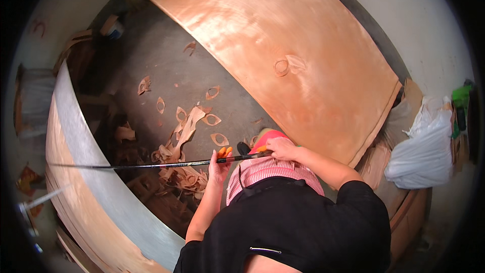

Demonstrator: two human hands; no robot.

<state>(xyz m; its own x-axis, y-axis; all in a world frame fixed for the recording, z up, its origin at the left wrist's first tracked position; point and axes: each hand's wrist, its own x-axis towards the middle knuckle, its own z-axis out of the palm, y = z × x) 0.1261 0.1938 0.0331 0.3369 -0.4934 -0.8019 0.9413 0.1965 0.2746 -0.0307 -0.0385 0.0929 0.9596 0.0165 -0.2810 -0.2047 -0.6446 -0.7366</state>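
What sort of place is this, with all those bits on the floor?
It looks like a woodworking workshop, maybe for veneer: there's a big, thin wood-like sheet, and eye-shaped scraps with holes lie scattered on the grey floor.

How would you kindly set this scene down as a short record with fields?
Held item: slim dark rod, roughly level across the view
Right hand: closed around the rod near its right end
Left hand: at the rod; tightness unclear
Upper right: large wood veneer sheet
Floor: scattered veneer scraps
Left side: grey panel
Far right: white plastic bag
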